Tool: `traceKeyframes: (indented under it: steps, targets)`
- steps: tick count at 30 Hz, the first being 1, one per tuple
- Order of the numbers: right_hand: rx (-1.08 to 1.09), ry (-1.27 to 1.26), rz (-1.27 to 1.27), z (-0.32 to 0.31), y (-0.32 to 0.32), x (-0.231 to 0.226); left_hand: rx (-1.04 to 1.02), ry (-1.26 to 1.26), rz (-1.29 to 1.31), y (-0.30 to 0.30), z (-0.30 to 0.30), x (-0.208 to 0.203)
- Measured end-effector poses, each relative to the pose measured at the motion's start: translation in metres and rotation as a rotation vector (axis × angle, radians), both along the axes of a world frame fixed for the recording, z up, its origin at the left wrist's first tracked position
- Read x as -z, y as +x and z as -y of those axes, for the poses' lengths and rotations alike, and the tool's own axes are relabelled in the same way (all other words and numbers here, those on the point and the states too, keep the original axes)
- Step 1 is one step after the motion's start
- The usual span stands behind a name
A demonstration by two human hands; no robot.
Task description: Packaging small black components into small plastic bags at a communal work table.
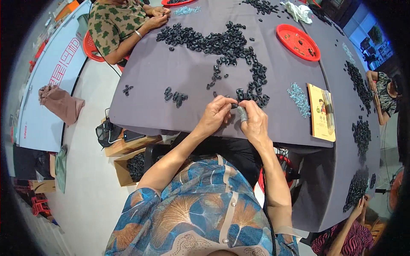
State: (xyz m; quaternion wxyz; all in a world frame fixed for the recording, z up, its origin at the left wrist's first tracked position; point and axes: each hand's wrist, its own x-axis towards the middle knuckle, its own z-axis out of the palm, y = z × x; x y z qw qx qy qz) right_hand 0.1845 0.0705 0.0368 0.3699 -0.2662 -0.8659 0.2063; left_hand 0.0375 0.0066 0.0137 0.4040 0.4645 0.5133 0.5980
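Observation:
Over the near edge of the grey-covered table, my left hand pinches a small black plastic part between thumb and fingertips. My right hand meets it from the other side, its fingers closed at the same part; what else they grip is too small to make out. A silvery-grey wrapping covers one finger of that hand. Just beyond my fingertips lies a cluster of similar black parts, joined to a large scattered heap. Small separate groups of black parts lie to the left.
A pile of tiny clear-blue pieces lies right, beside a yellow booklet. Farther back stands a red tray holding a few parts. A person in a leaf-patterned top works at the far left; others sit along the right side.

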Motion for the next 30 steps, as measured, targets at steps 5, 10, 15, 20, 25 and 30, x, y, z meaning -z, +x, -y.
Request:
traceKeyframes:
  steps: [5,10,15,20,25,30]
  targets:
    - [0.044,-0.044,-0.061,0.000,-0.003,0.004,-0.001,0.016,-0.016,0.006,0.001,-0.001]
    - [0.070,-0.116,-0.096,0.003,-0.005,0.005,-0.054,-0.130,0.305,0.008,-0.001,-0.002]
    - [0.044,-0.225,-0.089,0.008,-0.008,0.002,-0.129,-0.099,0.569,0.003,-0.003,0.004]
    - [0.029,-0.109,-0.084,0.011,-0.011,0.004,-0.100,-0.094,0.558,0.003,-0.002,0.005]
    - [0.042,-0.060,-0.045,0.013,-0.010,0.004,-0.100,-0.116,0.574,0.003,0.002,0.002]
    - [0.017,-0.255,-0.072,0.017,-0.011,-0.003,0.025,-0.236,0.606,-0.006,0.013,-0.004]
